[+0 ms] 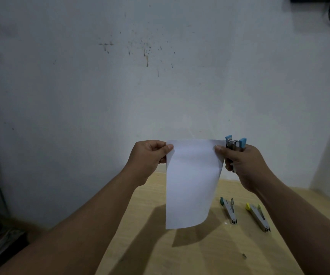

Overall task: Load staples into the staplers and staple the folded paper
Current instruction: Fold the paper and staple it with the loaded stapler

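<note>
We are finding no readable text, label, brand, number or sign anywhere in this view. We are checking the folded paper [192,181], and its facing side is showing blank white. We are checking the blue stapler [234,144], the green stapler [228,210] and the yellow stapler [257,216]; any marking on their bodies is too small to make out. The wall [160,56] is carrying only stains and specks, not writing.

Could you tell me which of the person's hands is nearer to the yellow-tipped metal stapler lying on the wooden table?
The right hand, raised above and slightly left of the yellow-tipped metal stapler. The left hand is farther left, pinching the white paper.
</note>
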